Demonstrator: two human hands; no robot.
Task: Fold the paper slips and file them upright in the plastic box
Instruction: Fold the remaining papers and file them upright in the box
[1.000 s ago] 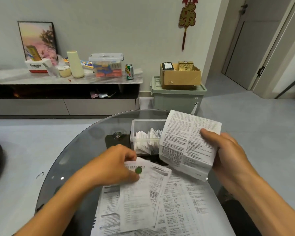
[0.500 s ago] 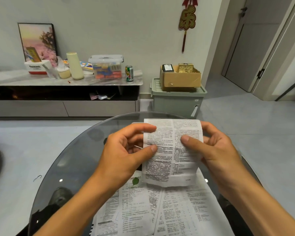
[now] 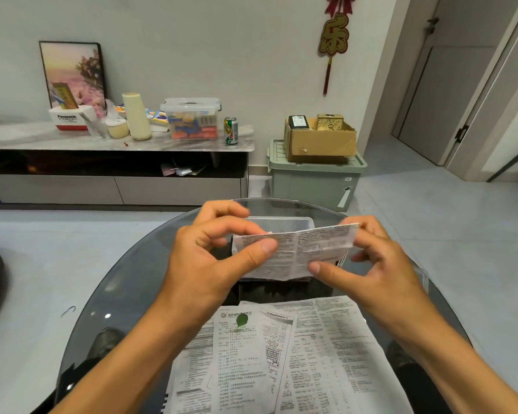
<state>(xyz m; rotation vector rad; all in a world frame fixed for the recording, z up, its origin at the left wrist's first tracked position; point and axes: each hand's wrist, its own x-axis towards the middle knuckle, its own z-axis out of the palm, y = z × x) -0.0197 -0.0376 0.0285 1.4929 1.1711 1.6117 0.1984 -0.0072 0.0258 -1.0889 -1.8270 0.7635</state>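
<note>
Paper slip [image 3: 293, 252], taller before, now folded shorter between both hands.

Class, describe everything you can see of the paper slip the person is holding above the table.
The paper slip is thin white paper densely printed in small black text, with a vertical crease near its middle. It is folded into a wide, short band, held in the air in front of the clear plastic box. The left hand pinches its left end between thumb and fingers; the right hand holds its right end, thumb at the lower edge. Its right part tilts upward.
</note>
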